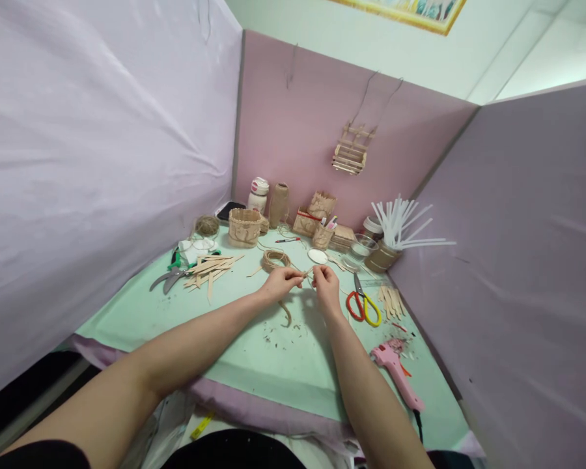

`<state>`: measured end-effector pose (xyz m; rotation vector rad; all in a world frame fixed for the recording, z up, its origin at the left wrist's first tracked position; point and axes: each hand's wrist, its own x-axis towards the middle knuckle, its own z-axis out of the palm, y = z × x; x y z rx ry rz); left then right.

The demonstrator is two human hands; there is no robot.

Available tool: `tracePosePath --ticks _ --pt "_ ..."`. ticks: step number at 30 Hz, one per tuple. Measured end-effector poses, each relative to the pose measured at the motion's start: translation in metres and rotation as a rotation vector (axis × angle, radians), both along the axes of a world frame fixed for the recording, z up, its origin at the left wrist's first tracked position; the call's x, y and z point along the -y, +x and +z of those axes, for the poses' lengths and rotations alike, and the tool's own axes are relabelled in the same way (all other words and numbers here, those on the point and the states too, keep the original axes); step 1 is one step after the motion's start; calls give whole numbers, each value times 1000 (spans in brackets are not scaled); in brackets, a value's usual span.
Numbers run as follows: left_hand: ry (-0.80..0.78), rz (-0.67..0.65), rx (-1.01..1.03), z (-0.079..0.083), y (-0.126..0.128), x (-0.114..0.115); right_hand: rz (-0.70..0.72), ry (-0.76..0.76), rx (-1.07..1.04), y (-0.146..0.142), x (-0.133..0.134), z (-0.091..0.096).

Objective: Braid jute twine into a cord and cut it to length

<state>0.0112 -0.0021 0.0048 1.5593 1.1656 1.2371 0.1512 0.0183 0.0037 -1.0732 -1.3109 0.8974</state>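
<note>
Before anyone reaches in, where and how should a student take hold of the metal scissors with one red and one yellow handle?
Grip the red handle loop and yellow handle loop together, probably best with the bare right hand once free, coming from the near side: both open loops lie toward the person, while the grey metal blades point away.

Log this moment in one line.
left hand: pinching thin strand; right hand: at strand; coil: beyond left hand; scissors: right of right hand

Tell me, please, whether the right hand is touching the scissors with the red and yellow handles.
Apart: the head view shows a strip of pale green cloth between the right hand and the scissors.
</note>
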Motion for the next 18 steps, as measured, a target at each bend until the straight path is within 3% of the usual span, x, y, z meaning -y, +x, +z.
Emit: tracePosePath --ticks 9,18 --pt "-84 -24 96 7 -1 4 23 10 -36 0 1 2" --pt "-22 43 117 1 -5 -2 143 -22 -23 -3 6 5"
